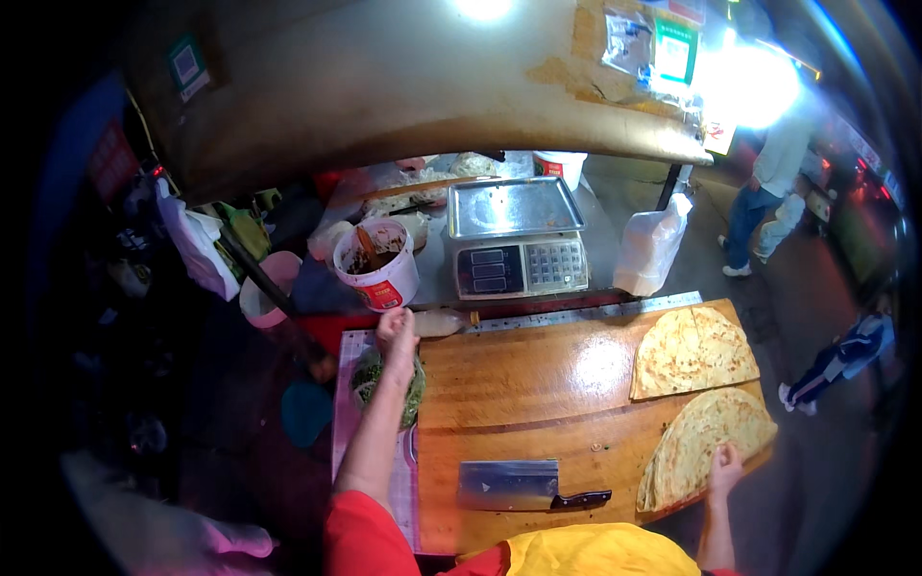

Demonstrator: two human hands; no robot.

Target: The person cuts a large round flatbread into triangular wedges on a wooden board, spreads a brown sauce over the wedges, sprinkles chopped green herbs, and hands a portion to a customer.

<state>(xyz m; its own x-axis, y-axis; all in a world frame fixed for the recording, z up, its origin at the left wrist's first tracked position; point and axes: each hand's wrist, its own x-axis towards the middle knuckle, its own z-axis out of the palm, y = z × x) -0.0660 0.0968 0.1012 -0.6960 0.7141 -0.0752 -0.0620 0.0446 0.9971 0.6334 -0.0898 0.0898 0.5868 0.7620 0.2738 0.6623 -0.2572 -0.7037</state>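
Note:
My left hand (397, 333) is raised at the board's far left corner, its fingers curled together; whether anything is in them is hidden. Just behind it stands a white plastic bucket (403, 277) of dark sauce with a brown handle in it. A clear bottle with a yellow cap (441, 323) lies beside the hand. Below my left wrist is a bag of chopped greens (413, 403). My right hand (724, 468), fingers bent inward, is at the near stack of folded flatbread (709, 439); contact is unclear. Another flatbread stack (695, 353) lies behind. A cleaver (508, 484) rests flat on the wooden cutting board (526, 403).
Beyond the board stands a digital scale (522, 266) with a metal pan. A white plastic bag (652, 245) hangs at the right. An overhead panel (403, 93) spans the top. People walk along the right. A pink bucket (270, 288) sits at the left.

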